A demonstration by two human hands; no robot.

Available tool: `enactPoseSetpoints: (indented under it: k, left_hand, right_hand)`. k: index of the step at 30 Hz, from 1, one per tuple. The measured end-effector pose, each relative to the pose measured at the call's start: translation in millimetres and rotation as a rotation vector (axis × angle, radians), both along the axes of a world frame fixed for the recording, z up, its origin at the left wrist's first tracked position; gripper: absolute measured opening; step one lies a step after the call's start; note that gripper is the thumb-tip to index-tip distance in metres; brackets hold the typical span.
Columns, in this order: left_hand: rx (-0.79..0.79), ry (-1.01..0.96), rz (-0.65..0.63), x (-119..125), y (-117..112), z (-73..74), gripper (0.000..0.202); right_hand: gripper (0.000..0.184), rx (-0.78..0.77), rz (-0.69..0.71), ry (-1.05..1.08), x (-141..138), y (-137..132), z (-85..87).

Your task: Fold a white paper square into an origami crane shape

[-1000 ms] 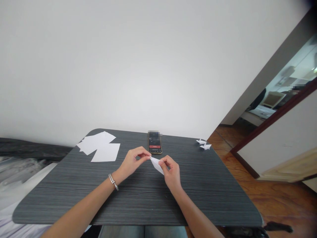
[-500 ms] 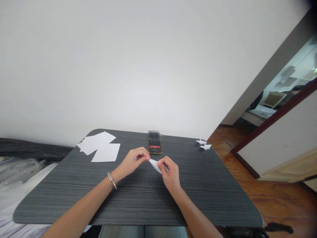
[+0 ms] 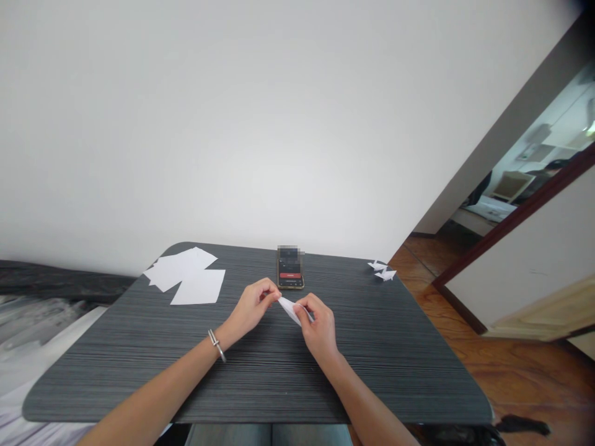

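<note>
A small piece of folded white paper (image 3: pixel 290 309) is held between my two hands, just above the dark table. My left hand (image 3: pixel 255 303) pinches its pointed left tip between thumb and fingers. My right hand (image 3: pixel 318 322) grips the wider right part, thumb on the near face, so that end is partly covered. A phone (image 3: pixel 290 267) with a lit screen lies right behind the paper. Two small folded paper figures, one of them a white origami piece (image 3: pixel 385 275), rest at the table's far right corner.
Several loose white paper sheets (image 3: pixel 198 286) overlap at the back left of the dark wood-grain table (image 3: pixel 260 384). A white wall (image 3: pixel 279 124) rises behind it. At the right are a wooden-tiled floor (image 3: pixel 520 371) and a doorway; clear plastic-covered things lie at the left.
The folded paper has tilted slightly and looks narrower in my hands. The bracelet on my left wrist has shifted toward the hand. Both hands keep their pinch.
</note>
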State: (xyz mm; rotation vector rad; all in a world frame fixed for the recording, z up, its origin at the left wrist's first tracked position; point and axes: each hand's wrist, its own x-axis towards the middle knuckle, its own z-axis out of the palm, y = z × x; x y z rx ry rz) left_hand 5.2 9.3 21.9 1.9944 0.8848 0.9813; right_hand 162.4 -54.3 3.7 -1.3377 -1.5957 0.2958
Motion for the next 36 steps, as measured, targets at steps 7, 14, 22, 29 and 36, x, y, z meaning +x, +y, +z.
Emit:
enactPoseSetpoints:
  k: [7,14,22,29,36]
  left_hand:
    - [0.066,0.047,-0.016,2,-3,0.1,0.018]
    - [-0.158,-0.071,0.004,5,-2,-1.9,0.022]
    - [-0.368,-0.205,-0.152,4,-2,-1.1,0.022]
    - [-0.428,-0.158,-0.182,-1,1,5.4,0.017]
    - [-0.149,-0.005,-0.129,-4,1,8.4,0.016]
  right_hand:
    - [0.019,-0.001,0.014,0.031,0,1,-1.1]
    - [0.021,-0.013,-0.001,0.077,-1,2,-2.7]
    - [0.019,0.009,0.011,0.072,0,1,0.4]
    - [0.016,0.046,0.051,0.189,1,1,3.9]
    - [0.018,0.037,0.084,0.242,1,0,4.4]
